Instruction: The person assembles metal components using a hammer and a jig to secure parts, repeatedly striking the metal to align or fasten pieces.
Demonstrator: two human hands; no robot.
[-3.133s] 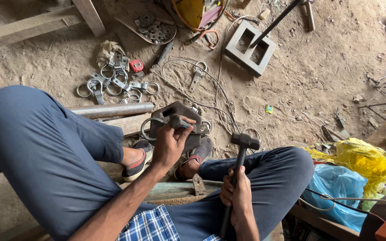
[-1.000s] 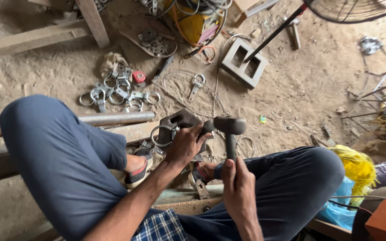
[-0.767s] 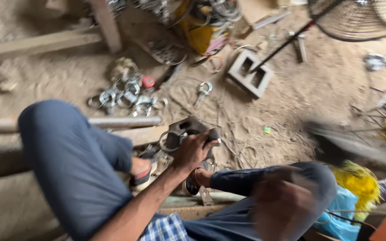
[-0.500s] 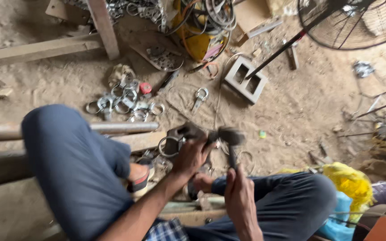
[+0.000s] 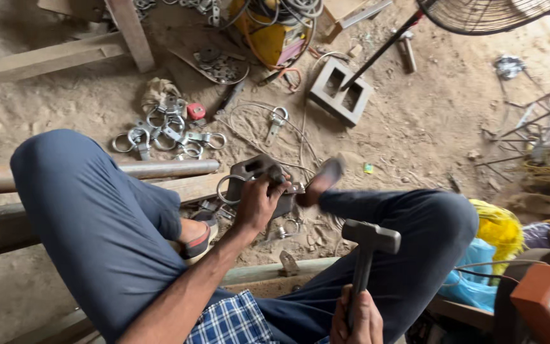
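Now left hand point(image 5: 257, 202) gripping grey metal piece point(image 5: 254, 172), maybe clamp, hard to tell. Right hand point(image 5: 356, 322) closing round hammer point(image 5: 368, 251) handle, head pointing up over knee.

Bare sandy floor point(image 5: 415, 127) lies open beyond the raised foot point(image 5: 321, 179), while scattered metal clamps point(image 5: 167, 127), the steel pipe point(image 5: 160, 169) and both knees crowd the near ground.
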